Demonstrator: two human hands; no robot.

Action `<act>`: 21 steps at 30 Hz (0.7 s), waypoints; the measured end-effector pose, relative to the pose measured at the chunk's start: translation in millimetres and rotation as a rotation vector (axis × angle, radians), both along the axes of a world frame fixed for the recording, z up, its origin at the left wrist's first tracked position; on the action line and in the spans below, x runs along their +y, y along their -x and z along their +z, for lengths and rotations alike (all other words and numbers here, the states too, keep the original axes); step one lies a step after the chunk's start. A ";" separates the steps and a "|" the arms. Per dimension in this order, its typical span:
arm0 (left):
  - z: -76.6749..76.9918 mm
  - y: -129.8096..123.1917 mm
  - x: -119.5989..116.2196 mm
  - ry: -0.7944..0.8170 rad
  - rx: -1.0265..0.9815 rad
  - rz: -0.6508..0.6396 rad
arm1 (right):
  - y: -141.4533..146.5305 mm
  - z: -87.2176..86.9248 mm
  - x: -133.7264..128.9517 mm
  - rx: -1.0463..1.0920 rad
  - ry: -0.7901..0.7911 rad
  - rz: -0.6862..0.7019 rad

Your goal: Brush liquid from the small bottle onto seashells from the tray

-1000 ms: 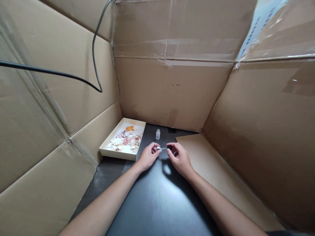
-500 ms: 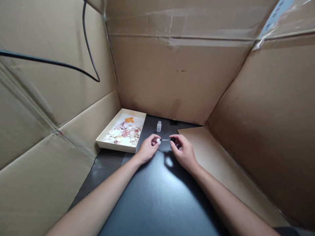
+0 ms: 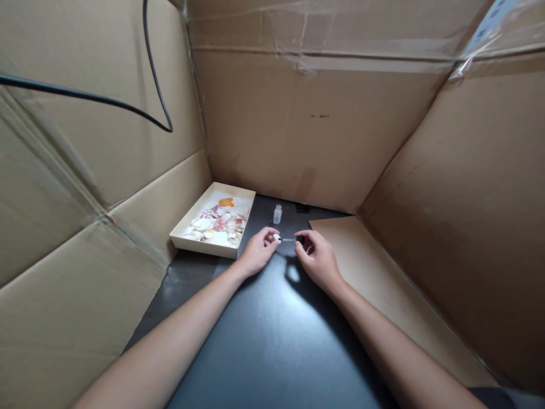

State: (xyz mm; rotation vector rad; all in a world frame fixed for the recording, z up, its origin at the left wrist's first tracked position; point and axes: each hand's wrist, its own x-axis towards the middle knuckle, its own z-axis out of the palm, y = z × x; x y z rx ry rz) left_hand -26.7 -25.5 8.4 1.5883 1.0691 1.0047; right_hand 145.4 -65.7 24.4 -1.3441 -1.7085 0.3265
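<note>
Between finger and thumb, my left hand pinches a small white object, perhaps a shell, with a dark spot at its right edge. My right hand grips the black cap of a thin applicator. The applicator's clear stem points left, its tip at or very near the white object; contact is too small to tell. Just beyond the hands a small translucent bottle stands upright and uncapped on the dark table.
A shallow cream tray holding several shells sits at the back left. Flat cardboard lies on the right. Cardboard walls surround the table. A black cable hangs at the upper left.
The view has shifted slightly. Both hands keep their grips, and the white object appears turned a little, with the applicator tip still beside it.
</note>
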 end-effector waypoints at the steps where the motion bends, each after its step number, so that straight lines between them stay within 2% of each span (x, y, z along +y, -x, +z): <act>1: -0.5 0.0 0.2 0.001 -0.005 0.002 | -0.2 -0.3 0.1 0.010 -0.004 0.000; 9: -4.9 1.1 2.7 -0.011 -0.008 0.007 | -2.7 0.1 1.1 0.001 -0.004 -0.010; 13: -7.3 1.7 4.0 -0.024 -0.005 0.006 | -1.6 1.5 0.5 0.019 -0.010 0.032; 18: -9.1 1.3 4.3 -0.039 -0.015 0.009 | -1.4 2.0 0.4 0.032 -0.023 -0.024; 21: -8.5 1.1 3.6 -0.031 -0.033 0.001 | -1.7 2.3 0.0 0.046 -0.029 0.022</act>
